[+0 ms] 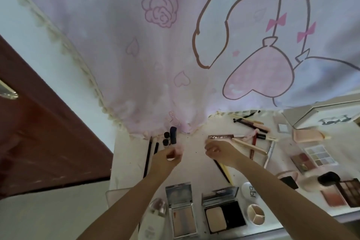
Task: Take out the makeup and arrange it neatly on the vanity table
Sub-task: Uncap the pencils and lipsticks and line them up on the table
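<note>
Left hand (171,155) pinches small pink item (178,150) near vanity table's (194,167) far-left corner. Right hand (218,151): fingers curled, contents indeterminable. Set upright beside dark tubes (170,135), aligned with far edge. Legible: "COLOR"-like print on brown tube (221,137); "bibi" on white lid (250,190).

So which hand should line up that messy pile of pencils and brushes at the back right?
Right, probably. The right hand sits beside the pile and looks free, while the left hand holds a small pink item over by the dark tubes.
</note>
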### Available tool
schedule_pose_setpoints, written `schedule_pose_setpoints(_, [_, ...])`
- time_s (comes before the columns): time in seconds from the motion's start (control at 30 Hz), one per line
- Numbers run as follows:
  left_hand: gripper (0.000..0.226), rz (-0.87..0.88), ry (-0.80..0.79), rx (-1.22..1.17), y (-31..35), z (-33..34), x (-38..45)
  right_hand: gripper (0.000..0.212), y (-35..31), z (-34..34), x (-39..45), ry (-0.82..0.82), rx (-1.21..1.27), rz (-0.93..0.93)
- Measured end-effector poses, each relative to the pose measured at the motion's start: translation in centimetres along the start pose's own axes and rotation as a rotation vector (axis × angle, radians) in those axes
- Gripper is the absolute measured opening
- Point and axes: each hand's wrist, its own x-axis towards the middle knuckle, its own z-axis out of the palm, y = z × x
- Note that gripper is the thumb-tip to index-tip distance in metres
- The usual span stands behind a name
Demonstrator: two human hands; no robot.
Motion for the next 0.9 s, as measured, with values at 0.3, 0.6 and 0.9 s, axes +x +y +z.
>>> schedule_pose_setpoints(0.3, [0.022, -0.333, 0.051, 0.021, -1.6, 3.9, 3.1, 0.052, 4.0, 3.2, 2.6, 0.029, -0.749, -0.310])
schedule_pose_setpoints(0.6, [0.016, -0.413, 0.143, -0.060, -2.9, 5.4, 5.0, 0.057, 4.5, 4.7, 2.4, 0.070, -0.945, -0.269])
schedule_pose_setpoints(0.9, [0.019, -0.469, 0.207, -0.331, -3.3, 6.0, 5.3, 0.057, 5.6, 4.9, 2.8, -0.054, -0.826, -0.263])
